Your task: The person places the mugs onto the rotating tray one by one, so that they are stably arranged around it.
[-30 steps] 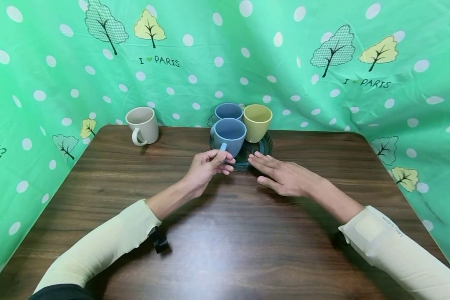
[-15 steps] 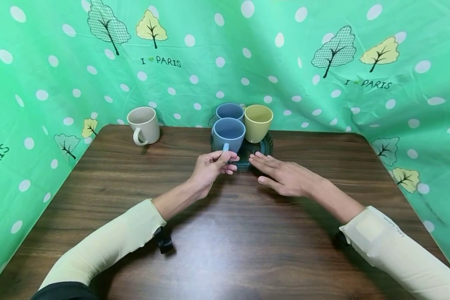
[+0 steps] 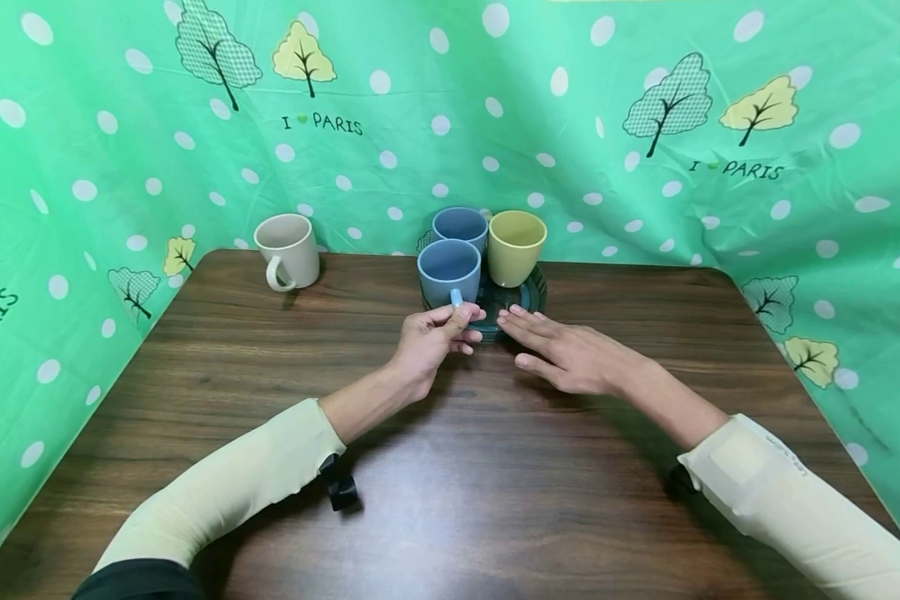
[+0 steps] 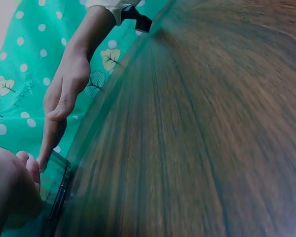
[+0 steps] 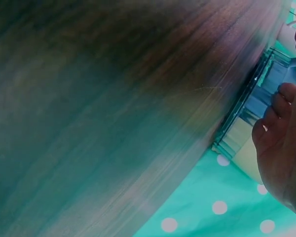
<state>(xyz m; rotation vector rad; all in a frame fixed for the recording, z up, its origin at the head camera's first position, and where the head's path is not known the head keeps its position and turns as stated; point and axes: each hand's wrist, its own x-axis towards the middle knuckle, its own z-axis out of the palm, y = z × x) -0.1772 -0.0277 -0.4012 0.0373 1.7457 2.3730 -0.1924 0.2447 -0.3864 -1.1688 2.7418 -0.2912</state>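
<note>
Just beyond the left hand (image 3: 429, 350), handle (image 3: 456, 297) pinched between thumb and fingers: front blue mug (image 3: 446, 271), over the glass tray (image 3: 531, 292); near those fingertips, right hand (image 3: 573, 356), fingers straight; probably best to settle mug level, clear of yellow mug (image 3: 513, 254).

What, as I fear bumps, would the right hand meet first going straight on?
Likely the left hand, holding the front blue mug; depth is unclear, so the glass dish may come first.
</note>
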